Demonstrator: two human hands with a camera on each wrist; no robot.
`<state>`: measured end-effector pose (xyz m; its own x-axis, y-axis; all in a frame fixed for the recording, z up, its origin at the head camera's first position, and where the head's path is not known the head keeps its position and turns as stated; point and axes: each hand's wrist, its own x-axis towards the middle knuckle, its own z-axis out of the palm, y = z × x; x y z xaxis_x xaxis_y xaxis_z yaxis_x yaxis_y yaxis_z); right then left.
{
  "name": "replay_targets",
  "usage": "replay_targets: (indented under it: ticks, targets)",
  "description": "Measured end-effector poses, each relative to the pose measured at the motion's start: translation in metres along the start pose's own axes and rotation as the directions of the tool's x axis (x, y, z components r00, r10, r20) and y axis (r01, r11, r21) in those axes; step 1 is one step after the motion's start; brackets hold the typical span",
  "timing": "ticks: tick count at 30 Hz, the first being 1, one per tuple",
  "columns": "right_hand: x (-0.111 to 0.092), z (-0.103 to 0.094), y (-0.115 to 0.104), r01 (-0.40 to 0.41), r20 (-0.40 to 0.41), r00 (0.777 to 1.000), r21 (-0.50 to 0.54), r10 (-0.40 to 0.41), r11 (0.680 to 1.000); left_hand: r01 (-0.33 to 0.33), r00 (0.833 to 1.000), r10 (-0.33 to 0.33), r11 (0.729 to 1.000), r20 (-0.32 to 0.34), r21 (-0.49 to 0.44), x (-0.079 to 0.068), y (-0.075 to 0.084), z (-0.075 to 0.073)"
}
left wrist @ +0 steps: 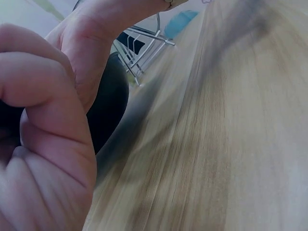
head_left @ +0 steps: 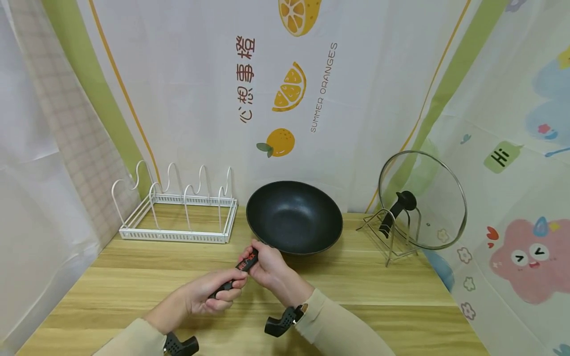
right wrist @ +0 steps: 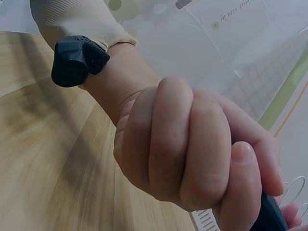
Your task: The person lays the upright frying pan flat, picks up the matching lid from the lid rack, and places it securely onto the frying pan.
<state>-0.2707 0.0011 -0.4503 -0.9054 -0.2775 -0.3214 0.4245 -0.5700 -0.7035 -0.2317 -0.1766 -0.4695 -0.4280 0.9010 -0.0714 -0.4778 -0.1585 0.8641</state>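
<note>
A black wok (head_left: pixel 294 215) is at the middle back in the head view, its dark inside facing me. Its black handle (head_left: pixel 247 260) with red lettering points toward me, to the lower left. Fingers of my left hand (head_left: pixel 215 290) curl round the handle's near end; in the right wrist view this left hand (right wrist: pixel 178 144) makes a tight fist. My right hand (head_left: pixel 275 271) grips the handle closer to the bowl. The left wrist view shows the wok's outer side (left wrist: pixel 113 98) with a shadow on the table; whether its base touches the wood is hidden.
A white wire rack (head_left: pixel 173 236) with upright loops stands at the back left. On the right, a small metal stand (head_left: pixel 389 244) bears a glass lid (head_left: pixel 463 198) with a black knob. A printed curtain (head_left: pixel 196 99) hangs behind the wooden table (head_left: pixel 356 306).
</note>
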Motion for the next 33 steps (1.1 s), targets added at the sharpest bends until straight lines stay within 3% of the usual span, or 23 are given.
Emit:
replay_targets:
  ticks: [21, 33]
  targets:
    - [0.004, -0.002, 0.009, -0.023, -0.019, 1.000, 0.016, 0.023, 1.000, 0.008, 1.000, -0.008, 1.000, 0.016, -0.012, -0.003, -0.004, -0.007]
    - [0.008, -0.003, 0.012, -0.007, -0.017, 1.000, -0.031, 0.007, 0.999, 0.006, 1.000, -0.006, 1.000, 0.025, -0.026, -0.006, -0.005, -0.012]
